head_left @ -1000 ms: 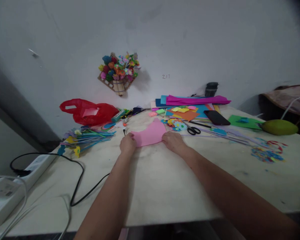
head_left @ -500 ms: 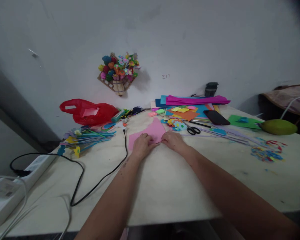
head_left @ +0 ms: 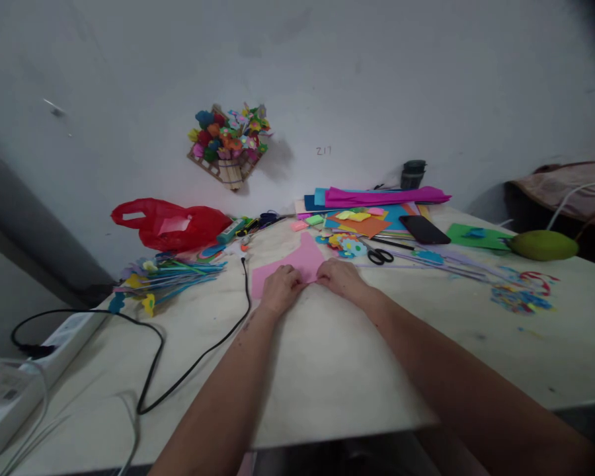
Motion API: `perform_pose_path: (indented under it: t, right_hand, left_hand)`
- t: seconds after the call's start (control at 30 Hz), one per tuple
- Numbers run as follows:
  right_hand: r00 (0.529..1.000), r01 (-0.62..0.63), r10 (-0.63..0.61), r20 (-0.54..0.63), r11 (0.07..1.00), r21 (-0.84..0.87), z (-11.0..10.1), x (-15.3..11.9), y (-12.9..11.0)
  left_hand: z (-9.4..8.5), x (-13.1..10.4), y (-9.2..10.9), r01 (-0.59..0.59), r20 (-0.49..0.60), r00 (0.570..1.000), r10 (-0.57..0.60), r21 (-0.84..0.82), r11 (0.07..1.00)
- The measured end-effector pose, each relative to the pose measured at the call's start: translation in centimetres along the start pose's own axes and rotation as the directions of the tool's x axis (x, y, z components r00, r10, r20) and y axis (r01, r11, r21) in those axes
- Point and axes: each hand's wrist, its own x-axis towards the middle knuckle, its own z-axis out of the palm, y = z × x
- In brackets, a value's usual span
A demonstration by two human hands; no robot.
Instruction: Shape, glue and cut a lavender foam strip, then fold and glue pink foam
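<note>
Left hand (head_left: 281,289) has slid from the pink craft sheet's (head_left: 305,254) left end to just beside right hand (head_left: 344,283), both pinching its near edge, well behind worktop's (head_left: 357,383) front edge, apparently concentrating work there.

The left forearm (head_left: 228,383) is angled in from the near left toward the far middle, bare as far as can be seen, and a few small dark marks can be spotted just short of the left wrist (head_left: 266,314). The right forearm (head_left: 436,357) is bare too but slanted way more, coming in from the near right, with the right wrist (head_left: 367,296) held fairly straight. The left hand (head_left: 280,291) is turned palm down, held low, fingers bent and bunched. The right hand (head_left: 342,281) is curled in as well, fingertips pinched toward the left. Both hands are set super close, fingertips nearly meeting.
</note>
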Motion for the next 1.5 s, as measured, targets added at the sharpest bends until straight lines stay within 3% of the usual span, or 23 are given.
perform_pose_path:
  t: [0.27,0.4,0.57,0.77,1.27,1.4,1.5]
  right_hand:
    - [0.994,-0.092,0.102,-0.043,0.977,0.191,1.0,0.5,1.9]
    - [0.994,-0.102,0.112,-0.021,0.960,0.259,1.1,0.6,2.5]
    - [0.999,-0.022,0.033,-0.024,0.930,0.367,1.7,0.7,3.2]
    - [0.993,-0.080,0.111,-0.035,0.865,0.495,2.0,0.8,3.3]
    - [1.000,0.024,-0.029,0.011,0.951,0.308,1.0,0.9,3.5]
    - [0.999,-0.015,0.025,-0.029,0.955,0.297,1.1,0.7,3.0]
    - [0.997,0.043,-0.023,-0.069,0.953,0.298,1.2,0.7,2.5]
  left_hand:
    - [-0.6,-0.2,-0.4,0.102,0.066,0.993,-0.098,-0.061,0.993]
    - [-0.4,-0.1,-0.3,0.087,0.043,0.996,-0.083,-0.087,0.992]
    - [-0.1,0.0,-0.2,0.118,0.025,0.993,-0.115,-0.165,0.979]
    - [0.4,0.2,-0.6,0.143,0.001,0.989,-0.148,-0.276,0.950]
    - [0.8,0.7,-0.2,0.165,0.016,0.986,-0.168,-0.304,0.938]
    - [0.9,0.8,-0.3,0.197,0.038,0.980,-0.195,-0.328,0.924]
    - [1.0,0.9,-0.3,0.220,0.053,0.975,-0.215,-0.341,0.914]
